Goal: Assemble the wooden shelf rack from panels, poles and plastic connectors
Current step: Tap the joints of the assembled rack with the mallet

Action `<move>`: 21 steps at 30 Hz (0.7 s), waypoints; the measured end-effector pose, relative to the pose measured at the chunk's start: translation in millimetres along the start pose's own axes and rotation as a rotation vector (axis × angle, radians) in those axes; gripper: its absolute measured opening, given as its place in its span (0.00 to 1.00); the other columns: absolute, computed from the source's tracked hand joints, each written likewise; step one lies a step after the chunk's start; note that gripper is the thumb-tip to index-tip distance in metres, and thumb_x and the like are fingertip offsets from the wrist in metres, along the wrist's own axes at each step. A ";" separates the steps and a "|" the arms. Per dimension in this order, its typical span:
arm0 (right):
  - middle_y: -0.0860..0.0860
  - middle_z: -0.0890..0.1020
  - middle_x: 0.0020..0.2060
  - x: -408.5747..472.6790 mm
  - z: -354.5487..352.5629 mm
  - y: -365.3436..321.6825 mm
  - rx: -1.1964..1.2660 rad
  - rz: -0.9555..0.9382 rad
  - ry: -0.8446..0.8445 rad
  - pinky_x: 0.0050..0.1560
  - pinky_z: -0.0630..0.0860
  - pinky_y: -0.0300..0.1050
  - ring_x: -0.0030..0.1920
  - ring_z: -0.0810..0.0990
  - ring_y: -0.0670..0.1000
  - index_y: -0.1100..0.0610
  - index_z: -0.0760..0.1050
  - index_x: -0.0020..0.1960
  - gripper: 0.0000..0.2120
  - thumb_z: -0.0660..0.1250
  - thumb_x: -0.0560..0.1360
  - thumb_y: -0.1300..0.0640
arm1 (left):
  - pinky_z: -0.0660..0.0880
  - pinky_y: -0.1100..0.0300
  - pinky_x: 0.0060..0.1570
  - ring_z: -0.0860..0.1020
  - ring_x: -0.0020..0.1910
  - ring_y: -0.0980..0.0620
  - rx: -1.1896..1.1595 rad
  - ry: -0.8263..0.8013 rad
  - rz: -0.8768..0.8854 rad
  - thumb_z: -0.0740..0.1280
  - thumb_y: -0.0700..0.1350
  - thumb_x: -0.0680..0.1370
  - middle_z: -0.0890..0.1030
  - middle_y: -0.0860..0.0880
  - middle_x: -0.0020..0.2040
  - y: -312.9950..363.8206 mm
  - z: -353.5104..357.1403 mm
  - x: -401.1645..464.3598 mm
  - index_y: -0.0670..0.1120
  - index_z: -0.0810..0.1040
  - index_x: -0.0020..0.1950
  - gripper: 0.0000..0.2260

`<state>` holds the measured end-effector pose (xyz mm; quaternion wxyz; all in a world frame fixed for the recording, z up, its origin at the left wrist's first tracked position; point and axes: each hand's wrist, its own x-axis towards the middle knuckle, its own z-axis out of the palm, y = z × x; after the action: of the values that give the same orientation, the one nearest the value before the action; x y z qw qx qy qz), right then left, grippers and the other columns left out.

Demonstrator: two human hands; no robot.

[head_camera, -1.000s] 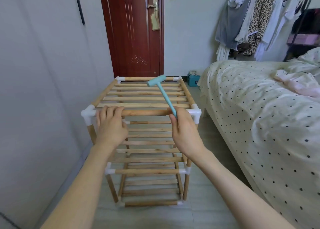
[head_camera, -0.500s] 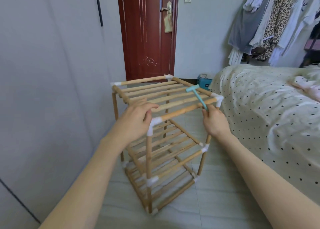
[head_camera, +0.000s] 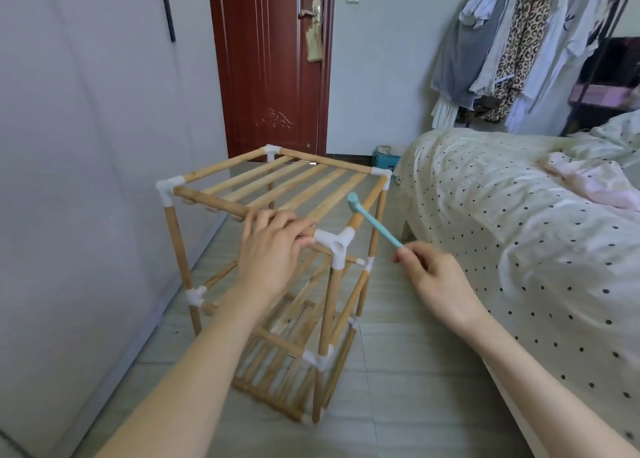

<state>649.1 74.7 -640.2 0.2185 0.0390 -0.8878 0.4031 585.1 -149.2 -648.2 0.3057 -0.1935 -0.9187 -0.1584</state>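
Wooden shelf rack (head_camera: 277, 187) stands upright on the tiled floor (head_camera: 398, 371), between the grey wall (head_camera: 86, 146) on the left and the bed (head_camera: 519, 215) on the right, with one corner turned toward the camera. Three slatted tiers are visible, with white plastic connectors at the pole joints.

Left hand (head_camera: 270, 250) grips the near-left top rail (head_camera: 214, 203), fingers curled over it just beside the near corner connector (head_camera: 337, 243). That connector is a three-way piece; one socket faces the camera and looks open. The far end of the same rail sits close to the left corner connector (head_camera: 166, 189); can't tell if it's fully seated.

Right hand (head_camera: 429, 274) is off the rack, to the right of the near corner. Fingers are clenched on the bottom end of a light-blue plastic hammer (head_camera: 372, 220). The hammer is angled up and left, with its head over the right top rail (head_camera: 363, 208), near the corner connector; contact can't be confirmed.

Far side: dark red door (head_camera: 273, 59), closed. Clothes (head_camera: 512, 42) hang at far right. A polka-dot cover is on the bed, and a small blue box (head_camera: 386, 160) sits at its foot.
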 end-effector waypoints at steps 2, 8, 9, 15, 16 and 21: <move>0.46 0.69 0.25 3.5 -16.6 -5.0 0.060 -0.013 0.254 0.27 0.61 0.34 0.25 0.65 0.44 0.52 0.75 0.40 0.12 0.58 0.80 0.55 | 0.62 0.48 0.62 0.69 0.57 0.45 -0.025 0.022 0.013 0.63 0.50 0.78 0.79 0.49 0.56 13.5 6.9 3.2 0.50 0.79 0.62 0.14; 0.45 0.67 0.24 -21.9 -23.8 0.7 -0.256 0.003 -0.103 0.32 0.59 0.43 0.27 0.66 0.47 0.52 0.68 0.35 0.16 0.54 0.81 0.54 | 0.66 0.50 0.56 0.71 0.52 0.44 -0.078 0.068 -0.001 0.65 0.50 0.77 0.79 0.47 0.51 28.8 20.3 6.1 0.48 0.79 0.61 0.14; 0.45 0.67 0.23 -15.0 -29.4 1.7 -0.255 0.021 -0.047 0.32 0.59 0.43 0.27 0.66 0.46 0.53 0.68 0.35 0.16 0.54 0.81 0.54 | 0.66 0.49 0.55 0.72 0.51 0.43 -0.082 0.074 0.006 0.66 0.48 0.77 0.79 0.46 0.51 30.0 21.3 5.5 0.47 0.79 0.61 0.14; 0.58 0.77 0.33 -13.2 -32.9 -5.0 -0.255 0.031 0.001 0.37 0.62 0.49 0.38 0.76 0.63 0.62 0.70 0.43 0.14 0.53 0.81 0.54 | 0.67 0.49 0.57 0.73 0.53 0.43 -0.133 0.068 -0.002 0.65 0.44 0.78 0.81 0.47 0.53 31.7 19.8 4.7 0.45 0.78 0.62 0.13; 0.58 0.77 0.33 -15.3 -32.9 0.6 -0.291 0.033 -0.046 0.37 0.61 0.49 0.39 0.76 0.64 0.60 0.69 0.43 0.14 0.53 0.81 0.53 | 0.68 0.48 0.58 0.74 0.54 0.43 -0.142 0.073 -0.001 0.65 0.43 0.77 0.81 0.47 0.53 31.5 20.2 3.6 0.44 0.78 0.62 0.13; 0.53 0.74 0.29 -8.1 -50.3 -10.3 -0.086 -0.008 0.411 0.33 0.64 0.48 0.31 0.72 0.58 0.61 0.68 0.43 0.14 0.53 0.81 0.54 | 0.66 0.49 0.61 0.73 0.56 0.44 -0.153 0.064 -0.004 0.65 0.42 0.78 0.81 0.49 0.56 31.3 21.1 3.1 0.45 0.78 0.62 0.13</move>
<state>676.9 103.8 -607.2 0.3983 -0.0500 -0.8407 0.3634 586.5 -112.4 -656.9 0.3187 -0.2093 -0.8941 -0.2349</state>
